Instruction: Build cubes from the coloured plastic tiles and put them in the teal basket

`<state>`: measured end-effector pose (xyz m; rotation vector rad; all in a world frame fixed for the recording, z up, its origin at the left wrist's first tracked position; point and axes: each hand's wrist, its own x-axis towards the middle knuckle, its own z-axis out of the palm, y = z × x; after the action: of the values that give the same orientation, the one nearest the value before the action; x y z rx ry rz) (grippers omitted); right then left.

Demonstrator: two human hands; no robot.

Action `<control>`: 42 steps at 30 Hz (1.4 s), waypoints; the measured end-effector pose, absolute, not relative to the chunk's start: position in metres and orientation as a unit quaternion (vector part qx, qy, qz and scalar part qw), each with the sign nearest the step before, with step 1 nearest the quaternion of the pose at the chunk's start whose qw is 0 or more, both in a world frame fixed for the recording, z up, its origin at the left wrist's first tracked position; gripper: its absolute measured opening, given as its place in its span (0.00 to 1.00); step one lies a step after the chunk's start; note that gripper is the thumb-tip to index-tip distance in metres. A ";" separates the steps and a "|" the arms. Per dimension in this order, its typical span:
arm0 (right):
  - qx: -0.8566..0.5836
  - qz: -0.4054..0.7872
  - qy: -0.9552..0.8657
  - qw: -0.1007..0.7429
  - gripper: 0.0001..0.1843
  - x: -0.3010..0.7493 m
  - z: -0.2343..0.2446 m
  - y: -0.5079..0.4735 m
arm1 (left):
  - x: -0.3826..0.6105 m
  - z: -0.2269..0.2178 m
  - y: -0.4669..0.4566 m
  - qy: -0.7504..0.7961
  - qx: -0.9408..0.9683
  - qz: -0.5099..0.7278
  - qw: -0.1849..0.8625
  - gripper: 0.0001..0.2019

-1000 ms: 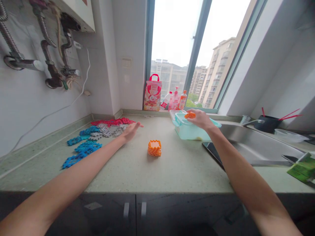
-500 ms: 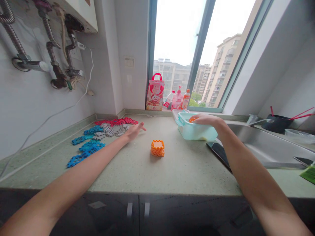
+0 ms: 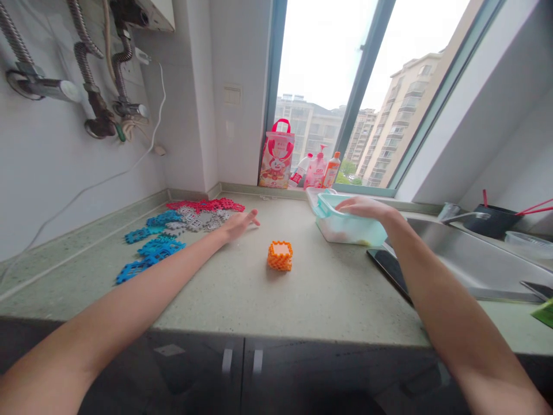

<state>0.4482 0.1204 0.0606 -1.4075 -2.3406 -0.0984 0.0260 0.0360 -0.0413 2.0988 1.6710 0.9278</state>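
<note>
My left hand lies open on the speckled green countertop, fingers spread and holding nothing. Its fingertips are just right of a spread of interlocking grey plastic mat pieces. Red pieces lie behind those, and blue ones lie to the left. An orange cube built from similar pieces stands alone between my hands. My right hand is open, resting across the rim of a pale teal plastic box. No orange piece shows in that hand.
A steel sink lies right of the box, with a black flat panel along its near edge. Bottles and a red-handled gift bag stand on the windowsill. Pipes run down the left wall.
The small orange piece held in my right hand no longer shows. That hand has opened and lies across the box rim. My left hand has hardly moved, and the view has tilted slightly.
</note>
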 end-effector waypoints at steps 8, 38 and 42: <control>-0.328 -0.217 -0.821 0.414 0.24 0.394 0.062 0.055 | 0.024 -0.044 0.039 0.583 0.732 0.321 0.144 0.50; -0.134 -0.027 -0.984 0.111 0.38 0.304 -0.007 -0.008 | 0.022 -0.049 0.037 0.546 0.756 0.337 0.129 0.48; -0.125 -0.083 -0.981 0.124 0.36 0.307 -0.007 -0.002 | 0.022 -0.048 0.037 0.551 0.758 0.328 0.123 0.47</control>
<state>0.3067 -0.0018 -0.0065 -0.3655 -2.8590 -0.2419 0.0219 0.0367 -0.0482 2.2101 1.6069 0.9570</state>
